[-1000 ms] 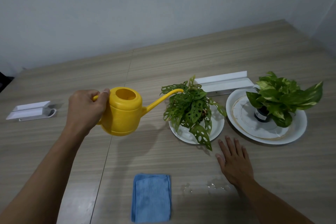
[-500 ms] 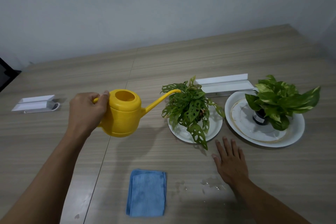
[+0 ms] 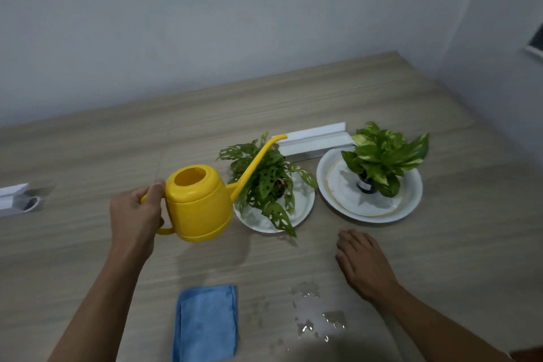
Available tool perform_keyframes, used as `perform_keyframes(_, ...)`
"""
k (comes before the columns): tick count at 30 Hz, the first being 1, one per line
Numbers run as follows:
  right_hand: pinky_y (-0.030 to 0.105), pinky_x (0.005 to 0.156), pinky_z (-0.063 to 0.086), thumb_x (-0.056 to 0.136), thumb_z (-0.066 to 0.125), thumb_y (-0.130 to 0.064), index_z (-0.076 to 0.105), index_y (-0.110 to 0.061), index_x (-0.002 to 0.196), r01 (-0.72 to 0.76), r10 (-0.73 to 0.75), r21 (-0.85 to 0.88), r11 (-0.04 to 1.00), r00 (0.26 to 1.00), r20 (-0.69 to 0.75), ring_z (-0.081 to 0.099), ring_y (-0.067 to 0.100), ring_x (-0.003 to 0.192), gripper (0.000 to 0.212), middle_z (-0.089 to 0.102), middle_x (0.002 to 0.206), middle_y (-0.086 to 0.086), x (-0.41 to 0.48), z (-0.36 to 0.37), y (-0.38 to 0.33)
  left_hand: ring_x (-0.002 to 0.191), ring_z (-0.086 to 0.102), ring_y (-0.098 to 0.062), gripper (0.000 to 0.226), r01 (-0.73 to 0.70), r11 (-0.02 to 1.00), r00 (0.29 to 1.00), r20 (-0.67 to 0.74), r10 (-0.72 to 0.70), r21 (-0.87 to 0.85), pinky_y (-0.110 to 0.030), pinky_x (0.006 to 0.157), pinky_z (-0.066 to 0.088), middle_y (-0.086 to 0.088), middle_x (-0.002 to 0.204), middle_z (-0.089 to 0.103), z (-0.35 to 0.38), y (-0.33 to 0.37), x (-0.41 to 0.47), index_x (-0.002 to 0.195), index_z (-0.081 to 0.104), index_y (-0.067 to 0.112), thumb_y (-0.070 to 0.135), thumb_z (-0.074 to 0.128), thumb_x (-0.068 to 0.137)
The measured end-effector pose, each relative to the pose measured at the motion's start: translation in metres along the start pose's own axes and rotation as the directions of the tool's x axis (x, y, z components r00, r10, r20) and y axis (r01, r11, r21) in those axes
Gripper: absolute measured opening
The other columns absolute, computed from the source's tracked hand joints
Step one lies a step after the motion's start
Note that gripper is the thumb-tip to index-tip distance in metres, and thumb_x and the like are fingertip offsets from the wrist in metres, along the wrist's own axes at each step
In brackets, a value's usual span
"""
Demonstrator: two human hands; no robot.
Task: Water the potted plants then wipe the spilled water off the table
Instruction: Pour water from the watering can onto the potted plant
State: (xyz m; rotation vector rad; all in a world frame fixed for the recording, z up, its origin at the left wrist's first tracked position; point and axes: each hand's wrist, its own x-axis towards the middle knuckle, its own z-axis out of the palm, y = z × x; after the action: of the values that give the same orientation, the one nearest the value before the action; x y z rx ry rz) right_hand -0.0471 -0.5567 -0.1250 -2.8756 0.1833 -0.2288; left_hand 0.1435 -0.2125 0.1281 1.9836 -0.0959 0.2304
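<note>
Gripping the glossy yellow watering can [image 3: 197, 203], left fingers [image 3: 152, 194] curl; right fingers [image 3: 349, 239] rest flat together.

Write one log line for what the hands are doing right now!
left hand: holds yellow watering can | right hand: flat on table | puddle: unwiped | blue cloth: untouched

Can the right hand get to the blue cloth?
Probably yes. The right hand lies flat and empty on the table; only bare tabletop and spilled water separate it from the blue cloth.

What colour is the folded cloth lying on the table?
Light blue; the cloth shows plainly in the head view, near the table's front edge.
</note>
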Motion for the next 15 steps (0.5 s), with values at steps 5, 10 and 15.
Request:
perform_keyframes(5,0.041,0.081,0.042,0.095,0.047,-0.025,0.059,-0.018,0.078,-0.023,0.009,-0.089,0.996,0.989,-0.146,0.056,0.029,0.079,0.022,0.06,0.074,0.003,-0.04,-0.035,0.038,0.05,0.041,-0.025,0.052,-0.066,0.997,0.994,0.089,0.069,-0.044,-0.038,0.054,0.041,-0.014,0.057,0.045,0.04,0.026,-0.005,0.07,0.054,-0.018,0.025,0.059,0.098)
perform_keyframes(10,0.042,0.091,0.043,0.096,0.036,-0.039,0.063,-0.015,0.099,-0.2,0.195,-0.099,0.975,0.979,-0.06,0.058,0.03,0.099,0.036,0.064,0.103,0.008,-0.054,-0.053,0.087,0.052,0.041,-0.028,0.055,-0.102,0.994,0.987,0.121,0.107,-0.05,-0.038,0.05,0.042,-0.031,0.056,0.043,0.08,0.059,-0.01,0.07,0.052,-0.02,0.025,0.06,0.098)
perform_keyframes(15,0.044,0.117,0.022,0.098,0.028,-0.054,0.036,-0.019,0.148,-0.304,0.32,-0.135,0.943,0.941,0.114,0.019,0.027,0.147,0.061,0.028,0.159,0.004,-0.046,-0.053,0.13,0.05,0.044,-0.029,0.058,-0.192,0.978,0.97,0.171,0.176,0.083,-0.055,0.052,0.048,-0.033,0.056,0.047,0.115,0.081,-0.012,0.066,0.053,-0.016,0.035,0.059,0.095)
